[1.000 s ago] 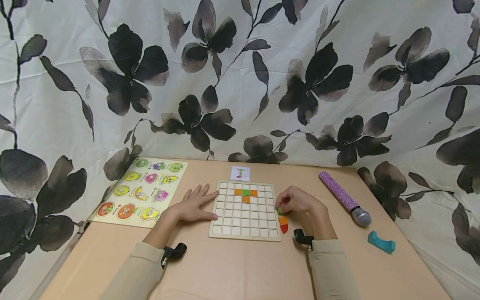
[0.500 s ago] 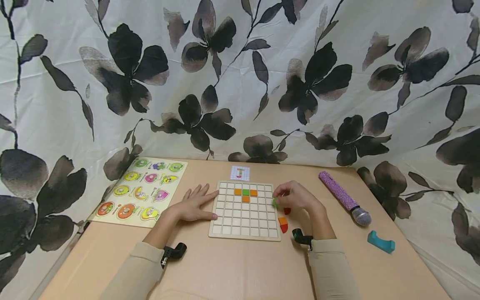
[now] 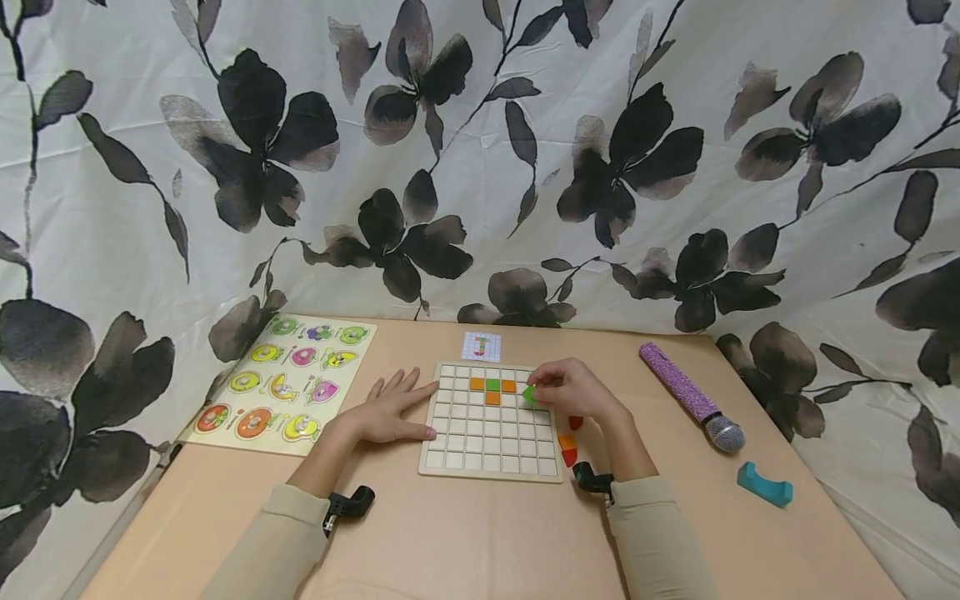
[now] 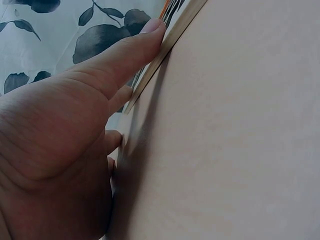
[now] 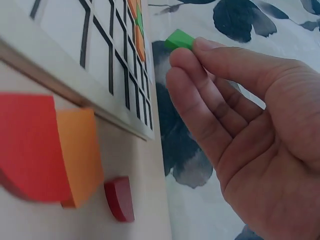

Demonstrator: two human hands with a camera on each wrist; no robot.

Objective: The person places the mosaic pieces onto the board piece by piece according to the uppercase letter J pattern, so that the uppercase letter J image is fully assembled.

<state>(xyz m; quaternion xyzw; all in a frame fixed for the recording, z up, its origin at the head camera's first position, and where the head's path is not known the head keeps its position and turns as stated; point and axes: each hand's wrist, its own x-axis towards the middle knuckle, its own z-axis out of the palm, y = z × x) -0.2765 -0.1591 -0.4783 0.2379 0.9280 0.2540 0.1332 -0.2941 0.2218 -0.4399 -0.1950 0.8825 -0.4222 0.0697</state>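
Observation:
My right hand (image 3: 581, 390) pinches a small green block (image 5: 180, 39) between thumb and fingertip. In the head view, that block appears over the right part of a pale wooden grid board (image 3: 487, 458); the right wrist view shows it raised off the surface. Several orange tiles (image 3: 492, 399) and one green tile (image 3: 492, 385) sit in the board's upper cells, in a T shape. My left hand (image 3: 382, 412) lies spread at the board's left edge, its thumb (image 4: 132, 50) touching the rim.
Beside the board's right edge lie an orange block (image 5: 82, 155), a rounded red block (image 5: 32, 150) and a darker red block (image 5: 120, 199). A small pattern card (image 3: 481, 347) lies behind the board. Around are a fruit sticker sheet (image 3: 281, 383), a purple microphone (image 3: 678, 383) and a teal piece (image 3: 764, 485).
My right hand has lifted the green block from beside the board and moved it left over the right-hand cells. A red block has come into view behind it. The left hand stays put.

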